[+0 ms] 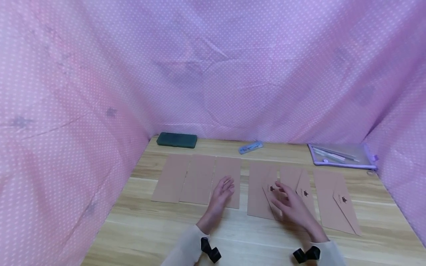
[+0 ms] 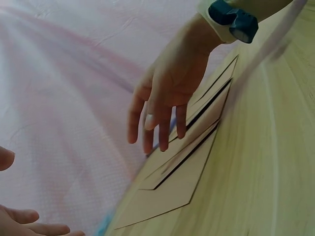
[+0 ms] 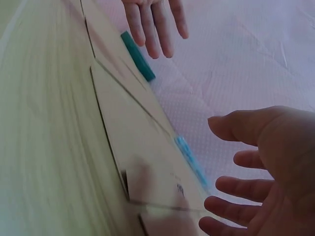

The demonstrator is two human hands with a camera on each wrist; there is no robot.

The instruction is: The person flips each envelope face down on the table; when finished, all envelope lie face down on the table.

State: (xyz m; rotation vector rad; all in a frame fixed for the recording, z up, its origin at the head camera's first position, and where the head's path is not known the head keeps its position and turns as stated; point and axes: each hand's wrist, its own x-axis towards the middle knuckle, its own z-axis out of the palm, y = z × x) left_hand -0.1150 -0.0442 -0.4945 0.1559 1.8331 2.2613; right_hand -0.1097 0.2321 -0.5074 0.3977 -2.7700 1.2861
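Brown paper envelopes lie in a row across the wooden table. Three on the left, among them the leftmost envelope (image 1: 171, 179), show plain faces. The three on the right, including the rightmost envelope (image 1: 326, 199), show pointed flaps printed with a small dark crown. My left hand (image 1: 219, 197) is over the third plain envelope (image 1: 233, 170), fingers extended and holding nothing. Over the flap side of the fourth envelope (image 1: 259, 192) and the lower part of the fifth envelope (image 1: 288, 175) hovers my right hand (image 1: 296, 210), its fingers loosely bent and apart, with nothing in them.
Along the back stand a dark green case (image 1: 177, 140) at left and a small blue patterned item (image 1: 250, 147) near the middle. A purple-edged clear zip pouch (image 1: 356, 151) holding pens lies at back right. Pink dotted cloth (image 1: 213, 74) encloses the table's back and sides.
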